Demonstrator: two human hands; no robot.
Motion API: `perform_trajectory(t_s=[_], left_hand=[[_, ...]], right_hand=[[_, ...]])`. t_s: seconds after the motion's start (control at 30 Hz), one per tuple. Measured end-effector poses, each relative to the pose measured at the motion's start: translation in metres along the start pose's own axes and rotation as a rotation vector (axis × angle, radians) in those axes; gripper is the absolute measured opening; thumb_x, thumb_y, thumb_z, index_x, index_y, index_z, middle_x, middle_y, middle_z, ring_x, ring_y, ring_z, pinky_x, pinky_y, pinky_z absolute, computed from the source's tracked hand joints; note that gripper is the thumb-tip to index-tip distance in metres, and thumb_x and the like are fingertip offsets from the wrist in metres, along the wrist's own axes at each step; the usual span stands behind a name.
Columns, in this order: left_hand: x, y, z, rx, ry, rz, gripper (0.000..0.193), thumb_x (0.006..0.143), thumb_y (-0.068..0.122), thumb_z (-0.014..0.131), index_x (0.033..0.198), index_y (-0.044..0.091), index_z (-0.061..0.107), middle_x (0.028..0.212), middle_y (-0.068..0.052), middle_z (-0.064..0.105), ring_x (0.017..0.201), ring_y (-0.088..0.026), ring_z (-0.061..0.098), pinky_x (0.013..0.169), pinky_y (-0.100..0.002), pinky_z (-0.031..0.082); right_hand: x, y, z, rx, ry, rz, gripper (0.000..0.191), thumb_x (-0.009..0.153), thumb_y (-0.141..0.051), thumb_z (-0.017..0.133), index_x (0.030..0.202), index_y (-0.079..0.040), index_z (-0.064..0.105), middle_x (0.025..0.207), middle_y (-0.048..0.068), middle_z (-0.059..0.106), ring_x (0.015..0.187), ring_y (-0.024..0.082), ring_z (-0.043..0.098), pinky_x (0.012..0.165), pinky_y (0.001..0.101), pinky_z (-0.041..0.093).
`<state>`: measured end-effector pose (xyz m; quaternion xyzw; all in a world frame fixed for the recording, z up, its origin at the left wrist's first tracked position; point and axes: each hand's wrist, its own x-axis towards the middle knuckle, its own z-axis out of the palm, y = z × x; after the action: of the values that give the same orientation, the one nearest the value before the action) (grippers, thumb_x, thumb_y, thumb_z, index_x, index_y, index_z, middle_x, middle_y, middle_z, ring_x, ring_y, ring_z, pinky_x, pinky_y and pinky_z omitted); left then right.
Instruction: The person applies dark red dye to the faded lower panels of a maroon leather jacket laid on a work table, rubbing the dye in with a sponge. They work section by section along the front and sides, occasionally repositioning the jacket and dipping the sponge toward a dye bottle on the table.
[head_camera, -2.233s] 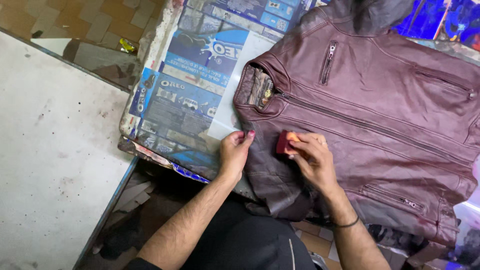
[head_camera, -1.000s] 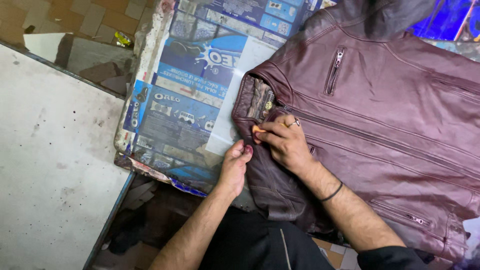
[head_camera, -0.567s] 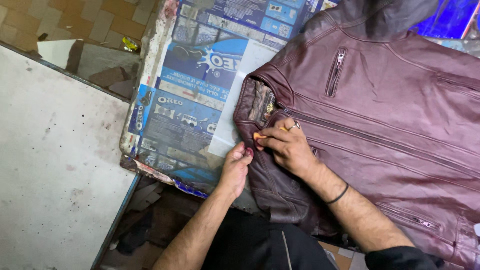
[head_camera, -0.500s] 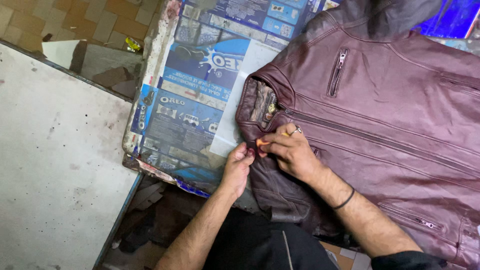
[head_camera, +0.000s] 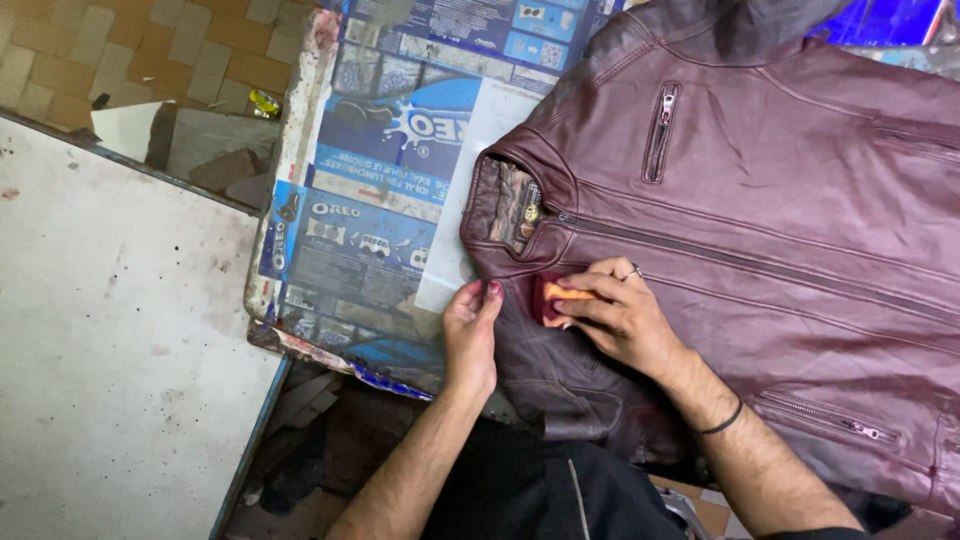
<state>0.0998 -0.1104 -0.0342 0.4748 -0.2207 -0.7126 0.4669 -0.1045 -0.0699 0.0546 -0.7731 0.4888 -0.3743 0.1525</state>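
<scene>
Tiled floor (head_camera: 150, 50) in brown shows at the upper left, and below it a pale, speckled board (head_camera: 110, 350) takes up the left side; to its right stands the desk (head_camera: 300, 345), its top covered in blue and white printed packaging sheets (head_camera: 380, 190) with worn, stained edges; on these sheets lies a maroon leather jacket (head_camera: 780, 200), spread flat and front up, filling the right half of the view, its collar end toward the left and its long front zip (head_camera: 740, 262) running from the collar off to the right and slightly downward; a short chest pocket zip (head_camera: 660, 132) sits above that line, and another pocket zip (head_camera: 830, 422) lies lower right; the right hand (head_camera: 625, 320) rests on the jacket just below the collar opening, fingers curled closed over a small orange and red pad (head_camera: 555, 298) pressed flat against the leather, a ring on one finger and a dark band at the wrist; the left hand (head_camera: 472, 335) lies just beside it to the left, at the jacket's near edge, fingertips pinching or pressing that edge, holding nothing else; the two hands nearly touch, with the pad between them, so the right hand is the nearer to the zip and collar lining (head_camera: 515, 205) above it; nothing stands between the pad and the leather around it.
</scene>
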Motion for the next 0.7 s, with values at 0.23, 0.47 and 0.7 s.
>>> perform_trajectory(t_s=[0.23,0.47,0.7], left_hand=[[0.013,0.009,-0.010,-0.108,-0.170,-0.205,0.015,0.104,0.009,0.057,0.109,0.002,0.069,0.098,-0.005,0.071,0.087,-0.014,0.063,0.085,-0.030,0.048],[0.027,0.010,-0.016,-0.074,-0.166,-0.222,0.023,0.091,-0.003,0.054,0.106,0.005,0.069,0.102,-0.001,0.072,0.097,-0.009,0.065,0.094,-0.024,0.046],[0.030,0.007,-0.018,-0.077,-0.153,-0.191,0.015,0.094,-0.003,0.063,0.106,0.005,0.067,0.100,0.001,0.069,0.095,-0.009,0.062,0.092,-0.023,0.044]], right_hand=[[0.037,0.012,0.032,-0.112,-0.096,-0.179,0.030,0.079,-0.011,0.080,0.108,-0.016,0.078,0.117,-0.003,0.070,0.104,0.022,0.059,0.094,0.0393,0.044],[0.054,0.005,0.036,-0.151,-0.102,-0.108,0.037,0.076,-0.005,0.074,0.112,-0.012,0.079,0.119,0.001,0.070,0.106,0.025,0.056,0.095,0.0395,0.043],[0.023,-0.006,0.009,-0.012,-0.396,-0.161,0.035,0.070,-0.004,0.072,0.104,-0.011,0.079,0.117,0.000,0.072,0.112,0.025,0.059,0.099,0.0378,0.043]])
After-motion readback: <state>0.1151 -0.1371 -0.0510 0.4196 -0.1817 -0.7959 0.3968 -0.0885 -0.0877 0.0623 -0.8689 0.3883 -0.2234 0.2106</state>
